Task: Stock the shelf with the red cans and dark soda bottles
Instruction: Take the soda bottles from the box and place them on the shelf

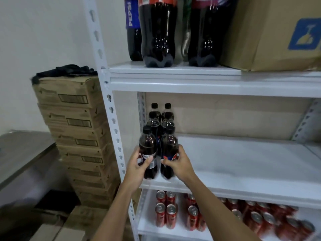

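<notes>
Two small dark soda bottles stand at the front left of the white middle shelf [243, 164]. My left hand [137, 164] grips the left bottle [147, 146] around its label. My right hand [178, 162] grips the right bottle [169, 145] the same way. Behind them several more small dark bottles [160, 117] stand in two rows toward the back. On the shelf below, red cans [166, 213] stand in groups from left to right, the rightmost ones blurred.
Large soda bottles [158, 32] and a cardboard box [271, 32] fill the top shelf. A tall stack of brown cartons [76, 129] stands left of the white shelf post [111, 108], with a dark cloth on top. A grey counter [22, 153] lies at far left.
</notes>
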